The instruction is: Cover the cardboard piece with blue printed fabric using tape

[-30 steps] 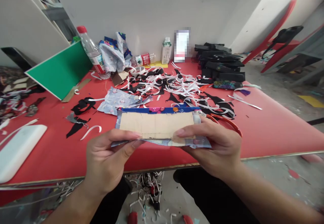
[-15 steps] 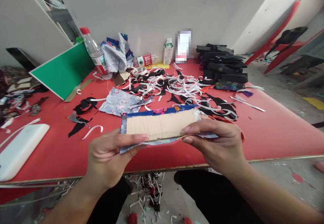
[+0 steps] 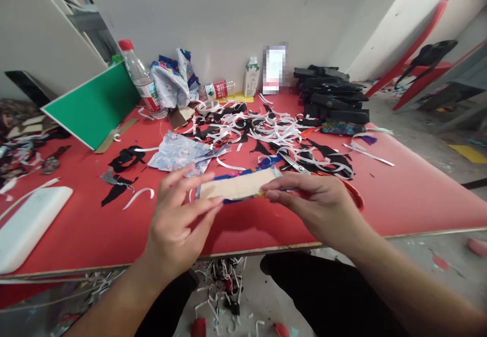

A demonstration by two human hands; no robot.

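Between my hands is a flat beige board strip point(image 3: 239, 184) with blue patterned fabric along its long edges, held above the table's front part. My left hand point(image 3: 182, 210) pinches its left end, thumb and index finger on the lower edge and the other fingers raised. At the right end my right hand point(image 3: 312, 195) grips the board between thumb and fingers. Scissors point(image 3: 294, 163) lie just behind my right hand, their orange handle point(image 3: 355, 195) partly hidden by it. A light blue printed fabric scrap point(image 3: 177, 152) lies behind my left hand.
White and black strips point(image 3: 274, 129) litter the middle of the red table point(image 3: 411, 195). Behind stand a red-capped bottle point(image 3: 142, 83), a carton point(image 3: 251, 77), a phone-like screen point(image 3: 274, 68) and stacked black pieces point(image 3: 331, 93). A green board point(image 3: 93, 106) leans left; a white case point(image 3: 34, 225) lies nearer.
The beige strip looks shorter and sits slightly farther from me. Fabric at its lower edge now appears dark blue rather than pale. My left fingers have lifted and spread; the scissor blades now show.
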